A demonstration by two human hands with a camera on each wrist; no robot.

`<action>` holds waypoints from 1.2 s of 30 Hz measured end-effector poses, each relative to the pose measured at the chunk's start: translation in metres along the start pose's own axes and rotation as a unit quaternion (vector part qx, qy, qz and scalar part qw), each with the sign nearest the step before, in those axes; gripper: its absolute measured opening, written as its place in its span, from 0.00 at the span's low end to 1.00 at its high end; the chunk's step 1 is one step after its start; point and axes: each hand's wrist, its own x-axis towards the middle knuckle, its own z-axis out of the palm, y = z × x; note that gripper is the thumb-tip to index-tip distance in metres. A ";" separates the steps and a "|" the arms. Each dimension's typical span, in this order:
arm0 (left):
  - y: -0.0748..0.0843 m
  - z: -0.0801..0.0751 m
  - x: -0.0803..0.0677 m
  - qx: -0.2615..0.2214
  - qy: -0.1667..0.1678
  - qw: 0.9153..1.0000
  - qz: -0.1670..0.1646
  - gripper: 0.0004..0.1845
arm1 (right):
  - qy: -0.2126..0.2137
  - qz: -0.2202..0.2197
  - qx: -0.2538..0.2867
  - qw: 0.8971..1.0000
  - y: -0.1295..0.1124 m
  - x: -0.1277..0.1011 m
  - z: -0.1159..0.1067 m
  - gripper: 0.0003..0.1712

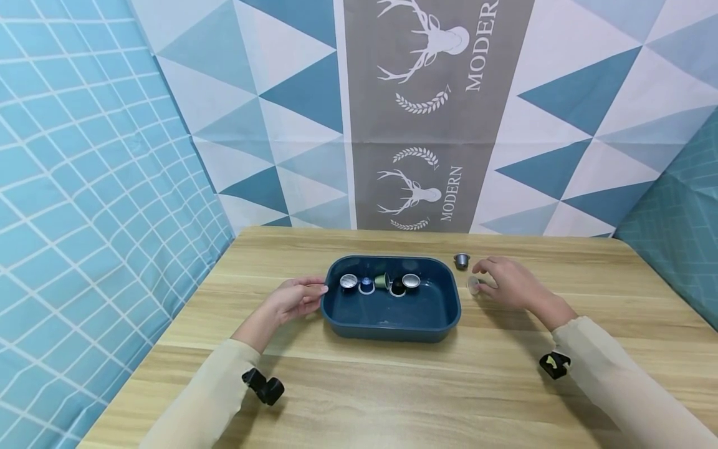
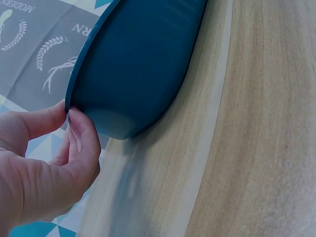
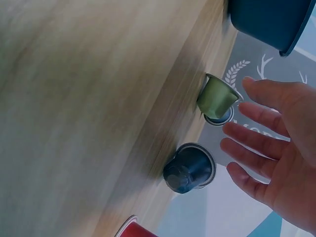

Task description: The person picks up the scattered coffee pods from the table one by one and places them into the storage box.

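A dark blue tray [image 1: 417, 310] sits mid-table with several coffee capsules [image 1: 380, 283] along its far side. My left hand [image 1: 318, 290] pinches the tray's left rim; in the left wrist view the left hand [image 2: 68, 112] has thumb and forefinger on the tray [image 2: 143, 59] edge. My right hand [image 1: 485, 278] hovers just right of the tray, fingers spread. In the right wrist view the right hand [image 3: 238, 129] is close to a green capsule [image 3: 217, 97] and a dark blue capsule [image 3: 189, 169], touching neither. A corner of the tray [image 3: 266, 19] shows above.
A grey capsule [image 1: 462, 260] stands on the wooden table [image 1: 392, 386] beyond my right hand, and a pale one [image 1: 473, 285] lies beside its fingers. A red capsule [image 3: 131, 229] peeks in at the bottom of the right wrist view. Patterned cloth walls close the back and sides.
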 end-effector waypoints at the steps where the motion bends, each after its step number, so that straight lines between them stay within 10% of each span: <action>1: 0.000 0.000 0.000 0.001 0.000 1.000 0.000 0.28 | -0.002 0.000 0.000 1.000 0.001 0.000 0.001 0.14; 36: -0.002 -0.002 0.002 0.005 0.000 1.000 0.002 0.28 | -0.007 -0.067 0.037 0.997 0.002 0.002 0.012 0.07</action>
